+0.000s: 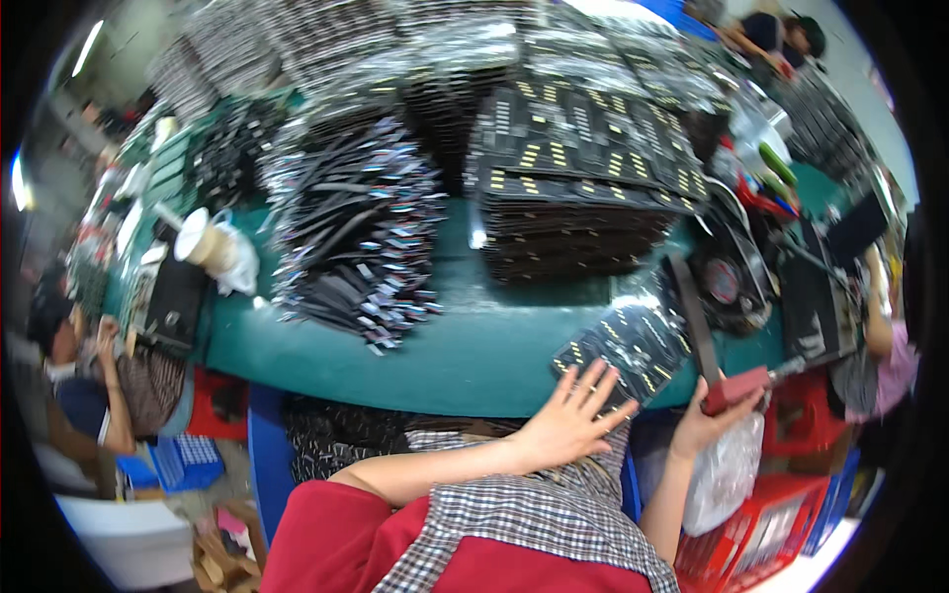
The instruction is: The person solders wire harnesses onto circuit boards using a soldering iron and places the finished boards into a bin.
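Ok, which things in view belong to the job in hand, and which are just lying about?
Likely in the job:
dark sheet with yellow marks, partly under the left hand
red block, in the right hand
stack of similar sheets
black cable pile, perhaps, though untouched

Seemingly just lying about:
pale cup, left of the cable pile
clear plastic bag, below the right hand

The room is lit by a tube light (88, 49) at the upper left, and a pale wall (887, 133) is seen at the upper right. Much of the space is taken up by a green table (474, 341). Below it, grey floor (235, 479) is glimpsed beside a blue basket (186, 463); a red crate (806, 502) is seen at the lower right.
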Demonstrator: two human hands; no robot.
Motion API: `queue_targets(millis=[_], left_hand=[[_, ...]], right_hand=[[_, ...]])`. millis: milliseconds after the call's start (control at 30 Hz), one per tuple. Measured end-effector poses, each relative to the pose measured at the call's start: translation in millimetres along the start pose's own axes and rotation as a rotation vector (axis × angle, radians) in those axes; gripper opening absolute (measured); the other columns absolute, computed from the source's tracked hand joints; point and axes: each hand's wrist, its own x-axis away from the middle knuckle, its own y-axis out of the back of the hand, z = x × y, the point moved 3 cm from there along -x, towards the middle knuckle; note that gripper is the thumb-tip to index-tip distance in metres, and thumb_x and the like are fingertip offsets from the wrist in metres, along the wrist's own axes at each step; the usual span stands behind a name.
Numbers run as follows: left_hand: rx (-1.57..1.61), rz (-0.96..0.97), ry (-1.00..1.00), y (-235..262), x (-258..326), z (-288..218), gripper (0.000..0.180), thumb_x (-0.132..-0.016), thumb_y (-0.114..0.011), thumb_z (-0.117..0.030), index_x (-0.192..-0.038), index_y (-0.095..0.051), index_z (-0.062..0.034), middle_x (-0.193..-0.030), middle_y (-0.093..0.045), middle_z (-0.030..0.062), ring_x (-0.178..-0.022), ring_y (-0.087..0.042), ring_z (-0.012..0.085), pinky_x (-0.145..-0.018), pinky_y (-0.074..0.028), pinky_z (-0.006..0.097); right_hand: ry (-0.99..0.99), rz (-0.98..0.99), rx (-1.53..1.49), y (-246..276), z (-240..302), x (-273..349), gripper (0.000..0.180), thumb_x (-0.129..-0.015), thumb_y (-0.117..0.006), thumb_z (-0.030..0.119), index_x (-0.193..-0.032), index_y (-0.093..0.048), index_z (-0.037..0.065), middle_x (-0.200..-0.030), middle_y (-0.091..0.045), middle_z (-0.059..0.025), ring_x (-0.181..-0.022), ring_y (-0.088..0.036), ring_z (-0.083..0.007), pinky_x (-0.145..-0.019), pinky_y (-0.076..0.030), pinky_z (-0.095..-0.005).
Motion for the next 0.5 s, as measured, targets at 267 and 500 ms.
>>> queue_targets(millis=[267, 500], left_hand=[[-0.358, -0.996, 0.362, 198, 45, 118, 0.025, -0.073, -0.060, 0.001, -0.098, -0.062, -0.0043, -0.097, -0.061, 0.0097, -0.093, -0.056, 0.0283, -0.085, -0.039, 0.039], [-0.435, -0.551, 0.192, 266, 34, 173, 0.023, -0.072, -0.064, -0.001, -0.095, -0.064, -0.0031, -0.090, -0.058, 0.0084, -0.084, -0.056, 0.0267, -0.074, -0.046, 0.036]], right_hand=[[0.027, -0.048, -0.184, 13, -3, 9, 0.079, -0.080, -0.064, -0.005, -0.141, -0.015, -0.003, -0.140, -0.029, -0.0254, -0.103, -0.059, -0.0321, -0.093, -0.043, -0.0421], [0.040, -0.014, -0.124, 28, 10, 8, 0.077, -0.082, -0.062, -0.005, -0.142, -0.014, -0.003, -0.139, -0.031, -0.0245, -0.105, -0.057, -0.0312, -0.095, -0.042, -0.0403]])
